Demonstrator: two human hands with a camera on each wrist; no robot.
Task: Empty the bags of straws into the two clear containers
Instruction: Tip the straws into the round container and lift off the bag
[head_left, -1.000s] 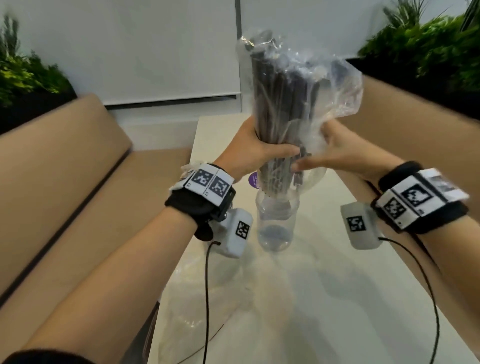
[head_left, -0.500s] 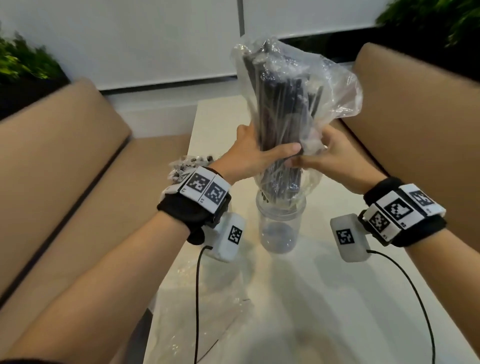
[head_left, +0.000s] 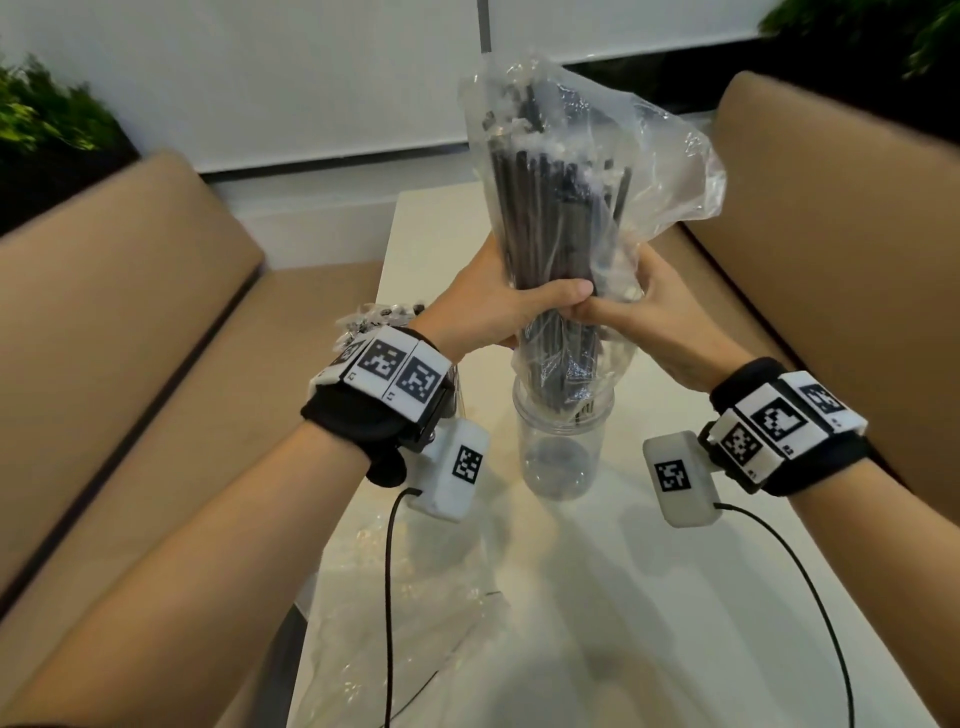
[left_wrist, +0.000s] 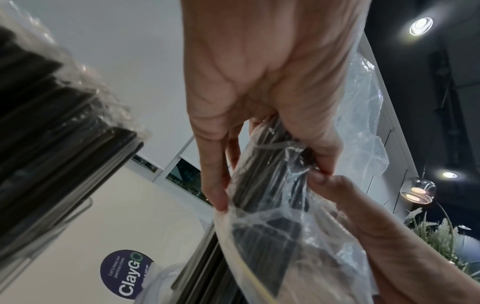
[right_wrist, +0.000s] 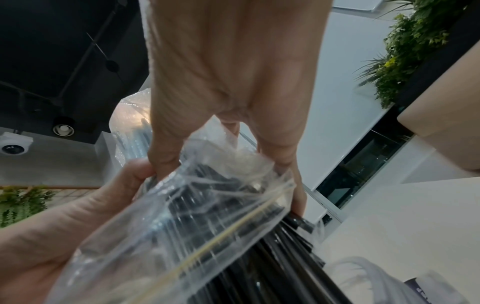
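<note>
A clear plastic bag of black straws (head_left: 561, 218) stands upside down over a clear round container (head_left: 558, 447) on the white table (head_left: 649, 597). The straws' lower ends poke out of the bag's mouth into the container's rim. My left hand (head_left: 498, 306) grips the bundle through the bag from the left, thumb across the front. From the right my right hand (head_left: 649, 306) grips the same bundle, thumb tip meeting the left thumb. Both wrist views show the crumpled bag (left_wrist: 280, 205) (right_wrist: 197, 216) and dark straws between curled fingers. A second container of straws (left_wrist: 39, 144) stands behind my left wrist.
An empty clear plastic bag (head_left: 395, 597) lies on the table near its front left. Tan bench seats (head_left: 130, 364) flank the narrow table on both sides. A round purple sticker (left_wrist: 124, 273) is on the tabletop. Green plants (head_left: 47, 124) line the back.
The bag and both hands have sunk a little toward the container, and straw ends now reach into its rim. My right thumb has closed up against the left thumb.
</note>
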